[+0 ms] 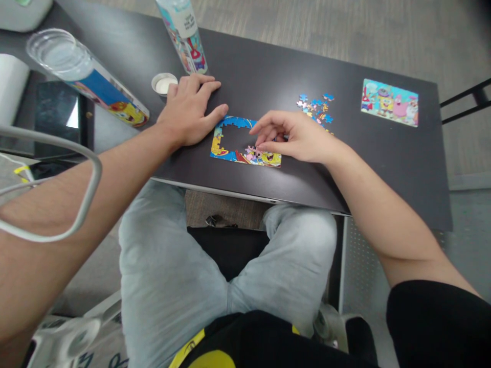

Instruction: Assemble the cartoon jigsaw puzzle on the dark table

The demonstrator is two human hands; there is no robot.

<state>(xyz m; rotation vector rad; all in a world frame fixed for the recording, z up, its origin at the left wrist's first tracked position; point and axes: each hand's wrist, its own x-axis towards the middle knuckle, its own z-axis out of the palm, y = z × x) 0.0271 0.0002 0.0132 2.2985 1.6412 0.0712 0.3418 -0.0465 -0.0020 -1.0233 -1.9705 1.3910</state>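
Note:
A partly assembled jigsaw puzzle (pixel 230 155) lies on the dark table, its border joined around a bare middle. My left hand (pixel 191 110) rests on the table with fingers spread, the thumb at the puzzle's upper left corner. Over the puzzle's right side is my right hand (pixel 286 134), its fingers curled and the thumb near the lower right pieces. Whatever its fingertips may hold is too small to make out. Beyond that hand, several loose puzzle pieces (pixel 316 108) sit in a pile, partly hidden by it.
A finished picture card (pixel 389 102) lies at the table's right. Two printed clear tubes, one lying (pixel 111 97) and one upright (pixel 187 41), are at the left by a small white-filled lid (pixel 164 84). A tablet (pixel 57 117) and a pale cable (pixel 94 189) are further left.

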